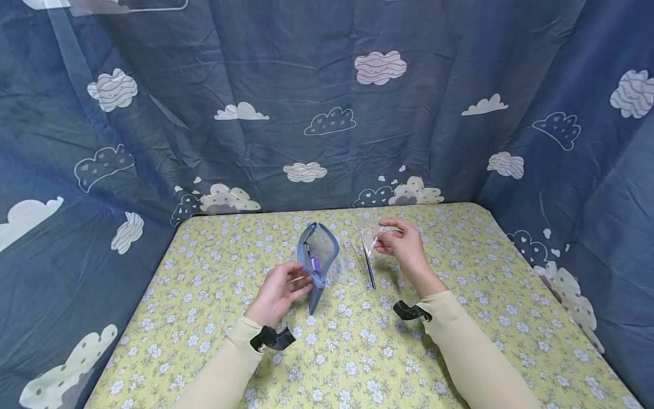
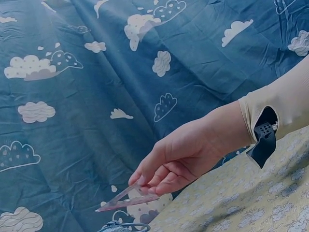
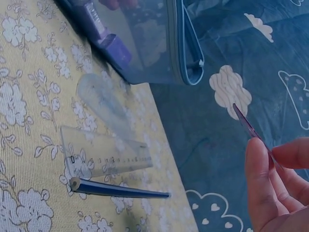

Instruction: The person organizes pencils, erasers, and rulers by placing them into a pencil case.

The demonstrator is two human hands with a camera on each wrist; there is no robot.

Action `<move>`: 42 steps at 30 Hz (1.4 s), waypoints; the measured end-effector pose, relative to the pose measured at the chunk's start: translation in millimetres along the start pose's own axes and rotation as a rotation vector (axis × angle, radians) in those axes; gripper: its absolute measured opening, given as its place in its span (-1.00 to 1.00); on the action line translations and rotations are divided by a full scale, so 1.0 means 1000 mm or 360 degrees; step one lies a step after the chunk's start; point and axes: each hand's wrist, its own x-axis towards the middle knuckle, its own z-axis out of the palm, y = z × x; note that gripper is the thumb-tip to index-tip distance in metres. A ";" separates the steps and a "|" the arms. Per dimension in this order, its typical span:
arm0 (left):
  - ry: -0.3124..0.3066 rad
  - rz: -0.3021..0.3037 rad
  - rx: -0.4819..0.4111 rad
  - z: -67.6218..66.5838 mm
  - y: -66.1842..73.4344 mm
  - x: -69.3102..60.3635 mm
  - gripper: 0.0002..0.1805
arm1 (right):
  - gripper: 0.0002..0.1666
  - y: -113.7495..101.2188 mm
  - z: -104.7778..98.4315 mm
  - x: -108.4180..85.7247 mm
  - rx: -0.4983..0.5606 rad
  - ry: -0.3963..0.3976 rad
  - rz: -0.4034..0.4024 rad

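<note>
The left hand (image 1: 280, 292) holds a blue-edged see-through zip pouch (image 1: 331, 253) by its near left side; the pouch stands with its top open. Purple items (image 3: 116, 48) lie inside it. To the right of the pouch, the right hand (image 1: 403, 247) pinches a clear triangular plate (image 1: 370, 243) between thumb and fingers, above the table. In the left wrist view the right hand (image 2: 181, 154) holds this triangle (image 2: 126, 202) by one corner; in the right wrist view the right hand (image 3: 275, 181) holds the triangle (image 3: 246, 124), seen nearly edge-on.
A dark blue pencil (image 3: 120, 189) lies on the flowered yellow cloth beside a clear ruler (image 3: 106, 154). A clear rounded plate (image 3: 104, 99) lies between ruler and pouch. Dark blue curtains (image 1: 286, 74) with clouds hang around the table.
</note>
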 end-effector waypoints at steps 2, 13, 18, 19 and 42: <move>-0.0001 -0.0006 -0.0003 0.000 0.000 0.000 -0.81 | -0.62 -0.001 0.000 -0.001 -0.0003 -0.0010 -0.0005; -0.0006 -0.0018 -0.0010 0.001 0.001 -0.002 -0.81 | -0.61 -0.007 0.007 -0.003 0.0033 -0.0056 0.0048; 0.0004 -0.0012 -0.0012 0.001 0.000 -0.001 -0.81 | -0.66 -0.012 0.012 -0.006 0.0036 -0.0091 0.0056; 0.0006 -0.0011 -0.0009 0.001 0.000 -0.001 -0.81 | -0.68 -0.013 0.013 -0.007 0.0025 -0.0098 0.0056; 0.0012 -0.0023 -0.0036 0.001 -0.001 0.002 -0.80 | -0.66 -0.024 0.040 -0.021 0.0085 -0.0222 0.0046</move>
